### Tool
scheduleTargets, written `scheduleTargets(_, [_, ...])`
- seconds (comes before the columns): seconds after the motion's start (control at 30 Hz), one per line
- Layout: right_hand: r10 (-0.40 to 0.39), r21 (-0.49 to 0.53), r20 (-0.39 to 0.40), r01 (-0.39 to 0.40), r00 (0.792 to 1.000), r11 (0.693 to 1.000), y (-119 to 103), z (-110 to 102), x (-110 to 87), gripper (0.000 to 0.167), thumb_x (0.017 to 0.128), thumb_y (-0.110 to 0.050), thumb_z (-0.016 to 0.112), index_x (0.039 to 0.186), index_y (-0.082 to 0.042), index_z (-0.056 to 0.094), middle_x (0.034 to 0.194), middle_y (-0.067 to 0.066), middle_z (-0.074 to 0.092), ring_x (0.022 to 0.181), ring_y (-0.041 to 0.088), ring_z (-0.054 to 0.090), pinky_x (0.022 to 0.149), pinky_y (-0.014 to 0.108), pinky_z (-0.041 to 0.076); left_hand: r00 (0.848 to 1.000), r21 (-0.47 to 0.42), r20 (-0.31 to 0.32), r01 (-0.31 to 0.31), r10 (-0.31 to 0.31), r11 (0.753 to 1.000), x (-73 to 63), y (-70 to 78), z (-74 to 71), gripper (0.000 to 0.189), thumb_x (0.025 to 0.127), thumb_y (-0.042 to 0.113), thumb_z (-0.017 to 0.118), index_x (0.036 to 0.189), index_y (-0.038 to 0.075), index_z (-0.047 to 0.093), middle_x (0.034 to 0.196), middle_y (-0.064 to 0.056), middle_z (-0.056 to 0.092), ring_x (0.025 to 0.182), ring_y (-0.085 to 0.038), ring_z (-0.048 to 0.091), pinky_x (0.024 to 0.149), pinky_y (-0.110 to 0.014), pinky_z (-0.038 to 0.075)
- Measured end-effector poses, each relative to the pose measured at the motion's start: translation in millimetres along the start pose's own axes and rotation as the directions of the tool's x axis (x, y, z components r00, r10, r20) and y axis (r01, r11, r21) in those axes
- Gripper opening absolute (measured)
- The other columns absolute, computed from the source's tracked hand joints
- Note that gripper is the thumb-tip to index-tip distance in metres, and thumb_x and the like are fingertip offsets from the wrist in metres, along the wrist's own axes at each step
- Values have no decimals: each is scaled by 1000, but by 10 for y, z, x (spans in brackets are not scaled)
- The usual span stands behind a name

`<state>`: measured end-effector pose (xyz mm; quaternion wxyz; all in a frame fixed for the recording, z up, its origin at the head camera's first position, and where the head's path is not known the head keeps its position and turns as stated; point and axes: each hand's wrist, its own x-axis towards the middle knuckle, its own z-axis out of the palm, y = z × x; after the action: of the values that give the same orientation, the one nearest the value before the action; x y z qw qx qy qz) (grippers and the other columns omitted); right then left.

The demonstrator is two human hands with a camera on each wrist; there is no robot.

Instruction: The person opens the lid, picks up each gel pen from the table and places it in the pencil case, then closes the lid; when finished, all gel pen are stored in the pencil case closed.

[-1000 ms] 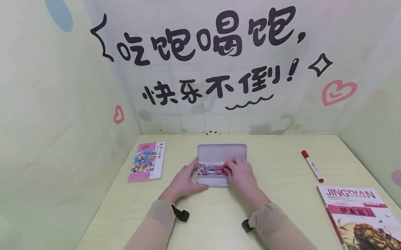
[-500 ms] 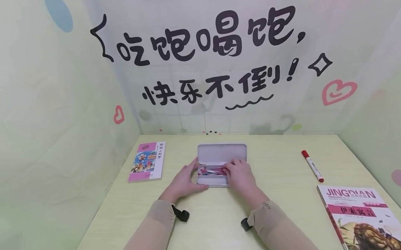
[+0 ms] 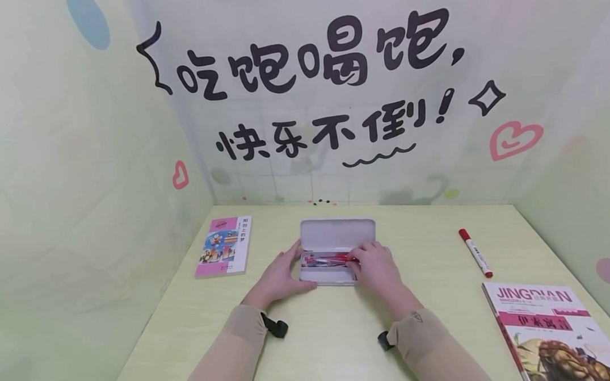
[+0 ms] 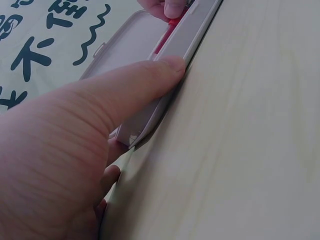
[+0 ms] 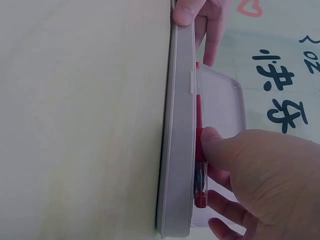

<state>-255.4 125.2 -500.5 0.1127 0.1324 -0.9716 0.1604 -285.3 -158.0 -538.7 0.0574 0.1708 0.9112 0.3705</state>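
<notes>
A light-coloured pencil case (image 3: 339, 234) lies on the table with its lid raised at the back. Several pens (image 3: 320, 262), some with red parts, are in its rear section. My left hand (image 3: 278, 280) holds the case's left end; the thumb rests on the front rim, and the other fingers are round the end, partly hidden. With thumb and fingers, my right hand (image 3: 377, 270) pinches a red pen (image 5: 201, 185) with a clear cap at the right part of the case. In the right wrist view the pen runs along the case just above its rim.
A small pink and white book (image 3: 223, 247) lies to the left. On the right are a red-capped marker (image 3: 475, 253) and a larger book (image 3: 551, 327) near the table's front. A printed cloth wall (image 3: 325, 178) stands behind the table.
My right hand has shifted a little to the right, uncovering more of the case's front section and the red of the pen. The left hand and the case stay in place.
</notes>
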Motion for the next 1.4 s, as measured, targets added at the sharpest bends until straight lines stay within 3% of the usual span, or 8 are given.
scheduleTargets(0.23, [-47, -20, -51, 47, 998, 999, -3, 34, 100, 5, 98, -24, 85, 100, -20, 83, 100, 2, 73, 105, 30, 63, 94, 54, 57, 1000, -19, -4, 7, -7, 1000, -21, 23, -16, 134, 75, 57, 98, 178, 28, 18, 170, 2, 55, 168, -32, 35, 144, -54, 14])
scheduleTargets(0.5, [-22, -17, -16, 22, 1000, 1000, -2, 25, 205, 12, 99, -30, 84, 105, -20, 84, 108, 4, 74, 111, 30, 62, 98, 53, 57, 1000, -5, 6, 7, -7, 1000, -6, 18, 0, 134, 77, 59, 96, 179, 24, 17, 171, 4, 53, 169, -30, 34, 144, -53, 15])
scheduleTargets(0.63, [13, 36, -113, -9, 993, 999, 44, -37, 290, 20, 102, -31, 80, 114, -14, 80, 119, 13, 72, 115, 37, 65, 100, 57, 58, 1000, 0, 6, 4, -4, 1000, -1, 20, -1, 134, 77, 60, 96, 179, 22, 17, 171, 3, 53, 168, -31, 35, 144, -52, 15])
scheduleTargets(0.77, [82, 65, -229, -69, 970, 996, 120, -100, 435, 36, 107, -34, 73, 133, -10, 72, 137, 22, 62, 122, 45, 62, 106, 58, 57, 1000, 6, 4, 8, -8, 1000, -4, 26, -10, 134, 76, 59, 96, 179, 22, 18, 171, 4, 53, 168, -30, 36, 144, -51, 15])
scheduleTargets(0.83, [124, 54, -243, -114, 962, 992, 139, -145, 507, 44, 108, -37, 69, 142, -9, 67, 144, 25, 58, 128, 48, 57, 109, 60, 54, 1000, 11, 4, 13, -13, 1000, -9, 31, -14, 134, 76, 59, 96, 179, 21, 18, 172, 4, 52, 168, -30, 35, 144, -51, 15])
scheduleTargets(0.97, [191, 38, -192, -187, 963, 982, 134, -229, 611, 51, 111, -44, 63, 150, -11, 63, 149, 25, 60, 136, 50, 54, 116, 64, 50, 1000, 10, 1, 18, -19, 1000, -16, 42, -18, 134, 77, 58, 96, 178, 21, 18, 173, 4, 51, 169, -32, 34, 144, -53, 16])
scheduleTargets(1.1, [236, 78, -131, -227, 963, 971, 115, -271, 639, 50, 113, -47, 58, 147, -12, 67, 146, 23, 66, 136, 48, 57, 118, 65, 48, 1000, 4, 2, 30, -30, 1000, -9, 41, -9, 135, 76, 58, 97, 178, 19, 18, 172, 4, 52, 170, -33, 31, 144, -54, 17])
scheduleTargets(1.4, [257, 252, -158, -213, 953, 944, 83, -308, 476, 36, 109, -38, 67, 133, -12, 76, 134, 21, 69, 124, 44, 59, 109, 60, 50, 999, 7, 1, 42, -42, 999, 2, 18, 9, 136, 76, 60, 97, 179, 19, 17, 172, 7, 52, 171, -33, 29, 144, -54, 17])
